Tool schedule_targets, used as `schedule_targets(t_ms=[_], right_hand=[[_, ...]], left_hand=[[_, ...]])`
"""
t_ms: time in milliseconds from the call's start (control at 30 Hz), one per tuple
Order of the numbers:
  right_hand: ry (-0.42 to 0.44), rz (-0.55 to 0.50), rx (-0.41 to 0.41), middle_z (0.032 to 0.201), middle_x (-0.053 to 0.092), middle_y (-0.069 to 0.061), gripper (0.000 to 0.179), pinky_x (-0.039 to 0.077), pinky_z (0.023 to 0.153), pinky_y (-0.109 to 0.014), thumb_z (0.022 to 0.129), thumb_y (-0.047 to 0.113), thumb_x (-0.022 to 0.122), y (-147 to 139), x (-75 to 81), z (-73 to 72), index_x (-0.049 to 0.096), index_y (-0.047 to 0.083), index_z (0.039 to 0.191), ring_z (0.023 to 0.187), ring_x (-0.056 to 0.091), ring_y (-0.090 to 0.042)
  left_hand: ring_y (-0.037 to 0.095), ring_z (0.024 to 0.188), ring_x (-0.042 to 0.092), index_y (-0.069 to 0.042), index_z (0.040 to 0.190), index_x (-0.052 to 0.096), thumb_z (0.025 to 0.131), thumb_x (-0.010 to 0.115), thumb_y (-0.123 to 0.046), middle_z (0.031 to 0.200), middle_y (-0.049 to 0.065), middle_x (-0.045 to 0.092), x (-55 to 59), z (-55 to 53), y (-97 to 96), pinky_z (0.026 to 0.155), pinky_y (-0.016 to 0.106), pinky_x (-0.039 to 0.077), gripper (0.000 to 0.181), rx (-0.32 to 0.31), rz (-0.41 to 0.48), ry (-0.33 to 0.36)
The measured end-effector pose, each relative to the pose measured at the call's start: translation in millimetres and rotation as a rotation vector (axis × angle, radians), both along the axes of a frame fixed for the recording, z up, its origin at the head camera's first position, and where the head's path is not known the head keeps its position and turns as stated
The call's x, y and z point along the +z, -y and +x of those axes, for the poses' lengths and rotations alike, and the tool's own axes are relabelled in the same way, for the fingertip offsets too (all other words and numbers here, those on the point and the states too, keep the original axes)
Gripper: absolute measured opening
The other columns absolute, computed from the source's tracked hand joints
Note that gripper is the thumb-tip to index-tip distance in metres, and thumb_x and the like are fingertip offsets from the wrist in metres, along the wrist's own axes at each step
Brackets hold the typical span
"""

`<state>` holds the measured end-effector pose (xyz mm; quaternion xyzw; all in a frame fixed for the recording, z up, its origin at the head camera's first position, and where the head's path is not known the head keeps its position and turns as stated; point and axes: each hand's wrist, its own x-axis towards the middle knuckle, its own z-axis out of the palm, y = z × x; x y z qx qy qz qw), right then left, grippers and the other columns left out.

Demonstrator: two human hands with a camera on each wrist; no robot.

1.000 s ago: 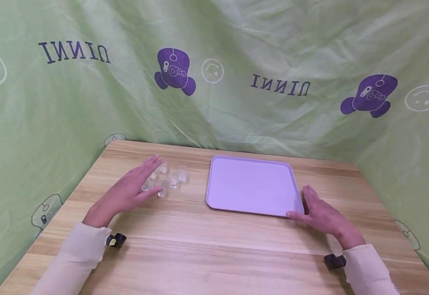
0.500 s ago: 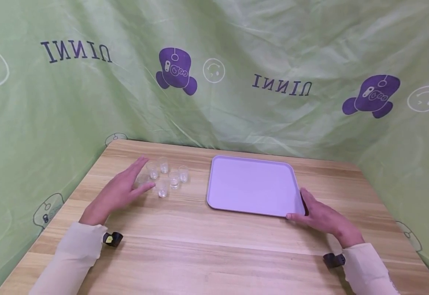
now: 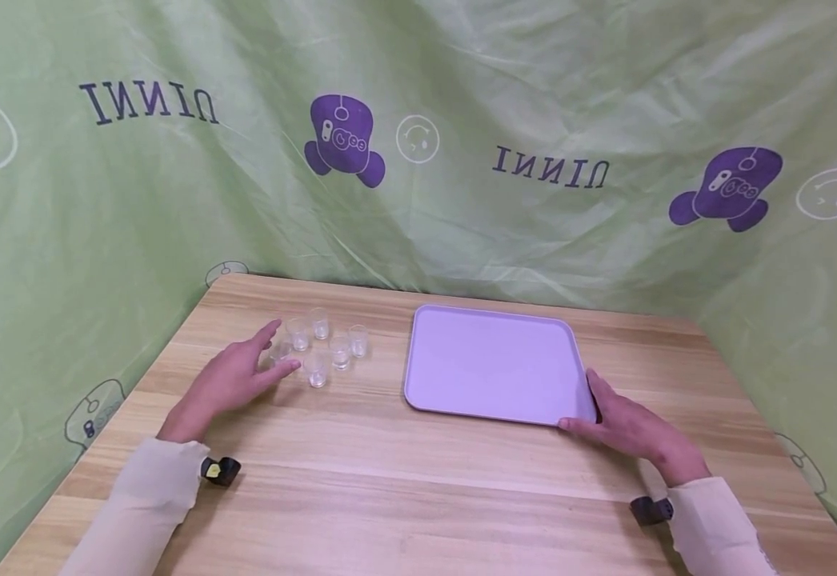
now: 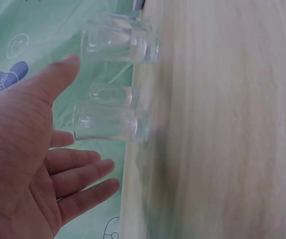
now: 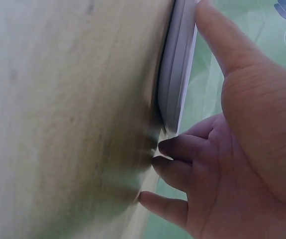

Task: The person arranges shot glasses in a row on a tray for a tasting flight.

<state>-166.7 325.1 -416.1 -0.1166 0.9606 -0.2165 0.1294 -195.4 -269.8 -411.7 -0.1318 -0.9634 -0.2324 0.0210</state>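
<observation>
Several small clear shot glasses stand upright in a cluster on the left part of the wooden table. My left hand is at the cluster's left side, thumb and fingers apart, the palm toward the glasses. In the left wrist view a shot glass stands just beyond the fingers, and nothing is in the hand. A flat lilac tray lies right of the glasses. My right hand is at its near right corner, thumb at the front rim and fingers along the right side; the right wrist view shows extended fingers low by the table.
The wooden table reaches back to a green printed curtain, which also hangs along both sides. Between the glasses and the tray lies a narrow strip of tabletop. A black wrist camera sits at the left cuff.
My left hand has drawn back slightly to the left from over the glasses, uncovering more of them. My right fingers have come in closer along the tray's right side. Tray and glasses stay put.
</observation>
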Motion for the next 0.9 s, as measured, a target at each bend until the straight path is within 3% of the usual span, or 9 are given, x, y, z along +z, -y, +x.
schedule_targets(t_ms=[167,533,900], right_hand=[[-0.004,0.005,-0.002,0.152,0.025,-0.046,0.116,0.035,0.106,-0.068,0.093,0.061,0.067,-0.1,1.0,1.3,0.006,-0.017,0.155,0.136,0.037,-0.059],[0.005,-0.001,-0.008,0.153,0.023,-0.046,0.117,0.034,0.107,-0.068,0.093,0.061,0.067,1.0,1.8,1.3,0.006,-0.018,0.155,0.137,0.035,-0.059],[0.017,-0.002,-0.005,0.152,0.026,-0.046,0.117,0.035,0.107,-0.067,0.093,0.062,0.067,1.5,2.0,1.2,0.007,-0.016,0.156,0.136,0.037,-0.058]], left_hand=[[0.051,0.116,0.062,0.005,0.156,0.033,0.100,0.060,-0.057,0.127,0.036,0.062,-1.6,-3.0,-1.3,0.096,0.066,0.047,0.088,0.029,0.017,-0.014],[0.045,0.103,0.068,0.008,0.142,0.053,0.100,0.068,-0.038,0.112,0.028,0.070,-4.6,-4.3,-3.3,0.088,0.061,0.053,0.064,0.052,0.016,-0.072],[0.039,0.099,0.071,0.009,0.133,0.060,0.099,0.071,-0.028,0.106,0.021,0.074,-4.5,-4.1,-5.1,0.087,0.057,0.054,0.051,0.049,0.036,-0.060]])
